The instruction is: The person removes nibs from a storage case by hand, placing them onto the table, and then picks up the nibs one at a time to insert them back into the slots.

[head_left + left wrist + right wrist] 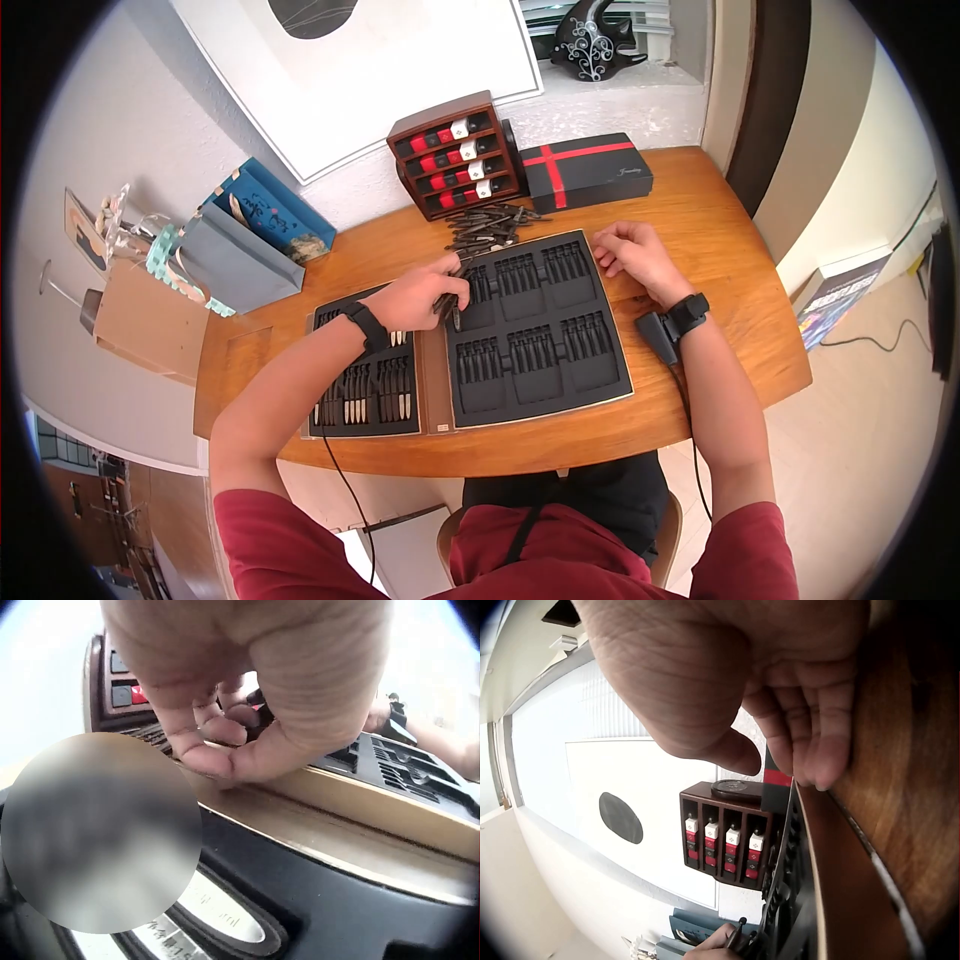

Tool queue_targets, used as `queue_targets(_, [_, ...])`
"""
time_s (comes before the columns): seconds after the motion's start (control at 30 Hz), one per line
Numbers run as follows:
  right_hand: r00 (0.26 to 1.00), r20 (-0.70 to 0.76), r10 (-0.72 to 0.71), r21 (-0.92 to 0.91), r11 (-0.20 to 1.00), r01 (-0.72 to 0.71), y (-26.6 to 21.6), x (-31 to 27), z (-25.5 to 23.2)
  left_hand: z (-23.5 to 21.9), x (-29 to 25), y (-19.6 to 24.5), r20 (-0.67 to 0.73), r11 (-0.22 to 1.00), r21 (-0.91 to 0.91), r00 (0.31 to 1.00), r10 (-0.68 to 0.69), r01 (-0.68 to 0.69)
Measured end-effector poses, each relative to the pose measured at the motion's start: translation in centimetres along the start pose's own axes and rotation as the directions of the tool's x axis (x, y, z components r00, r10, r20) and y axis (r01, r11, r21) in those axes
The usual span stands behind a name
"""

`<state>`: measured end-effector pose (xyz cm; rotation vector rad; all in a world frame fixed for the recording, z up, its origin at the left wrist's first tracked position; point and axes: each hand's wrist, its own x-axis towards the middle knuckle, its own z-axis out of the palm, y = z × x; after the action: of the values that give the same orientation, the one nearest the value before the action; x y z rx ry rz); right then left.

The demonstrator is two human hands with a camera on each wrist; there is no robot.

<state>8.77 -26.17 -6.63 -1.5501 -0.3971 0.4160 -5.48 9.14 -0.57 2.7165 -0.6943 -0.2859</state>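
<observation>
1. Head view: nearest the seated person, a black moulded tray (537, 388) fills the right half of an open, brown-spined case on the wooden table (735, 320). A black insert holding dark and pale pieces (356, 410) fills its left half.
2. Over the tray's left edge, the left hand (425, 292) pinches a small bunch of slim dark sticks (454, 312), their long axis running roughly near to far, lower ends toward the person.
3. Beside the tray's right edge, near its far corner, the right hand (638, 262) rests with loosely bent fingers, holding nothing.
4. Just past the tray's far edge, toward its left corner, lies a loose pile of similar dark sticks (482, 230). It is ahead and slightly right of the left hand, which is the nearer one. Most sticks lie crosswise, at an angle to the bunch.
5. Behind the pile stands a dark red-brown wooden rack (455, 160), with a black box tied in red ribbon (590, 172) to its right.
6. Hard to make out: fingers hide the bunch's upper ends; a round blurred patch covers the left wrist view's lower left; the number held cannot be told.
</observation>
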Motion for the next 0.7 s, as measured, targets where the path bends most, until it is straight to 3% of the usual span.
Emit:
queue_targets(0.13, [1.000, 0.009, 0.019, -0.026, 0.999, -0.019, -0.2, -0.1, -0.1, -0.3, 0.5, 0.5, 0.028, 1.000, 0.019, 0.999, -0.016, 0.016])
queue_targets(0.2, [1.000, 0.005, 0.009, -0.015, 1.000, -0.009, -0.1, 0.0, 0.0, -0.6, 0.9, 1.4, 0.086, 0.990, 0.142, 0.996, -0.008, -0.004])
queue_targets(0.33, [1.000, 0.001, -0.008, -0.006, 1.000, 0.008, -0.1, 0.0, 0.0, -0.7, 1.3, 1.2, 0.106, 0.982, 0.184, 0.994, 0.008, -0.027])
queue_targets(0.53, [1.000, 0.001, 0.004, -0.004, 1.000, -0.004, -0.1, 0.0, 0.0, -2.5, 2.1, 0.6, 0.142, 0.996, 0.075, 0.989, 0.036, -0.047])
queue_targets(0.7, [1.000, -0.011, -0.005, -0.005, 1.000, 0.005, -0.1, 0.0, 0.1, -4.0, 3.8, 0.6, 0.070, 1.000, -0.016, 0.998, 0.000, 0.001])
